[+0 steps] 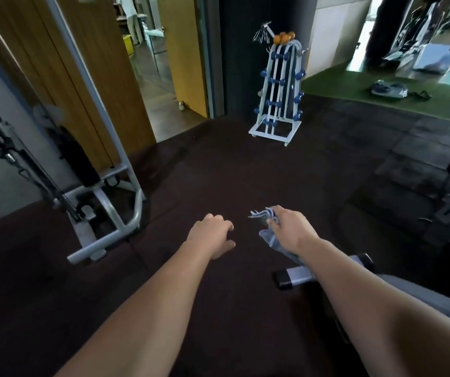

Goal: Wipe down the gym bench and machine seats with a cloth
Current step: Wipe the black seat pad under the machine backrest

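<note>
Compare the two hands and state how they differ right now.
The right hand is closed around a grey-blue cloth; the left hand holds nothing. The left hand's fingers are loosely curled and apart; the right hand's are closed tight on the fabric. Both are bare, reach forward palm down, and hover over the dark floor.

Dark rubber floor (218, 164) carries dumbbell rack (278, 88) and cable machine (104, 208).

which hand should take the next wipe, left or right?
Right, probably. The right hand already grips the cloth and hangs nearest the grey bench pad at lower right. The left hand is empty, loosely curled over bare floor, farther from the pad.
</note>
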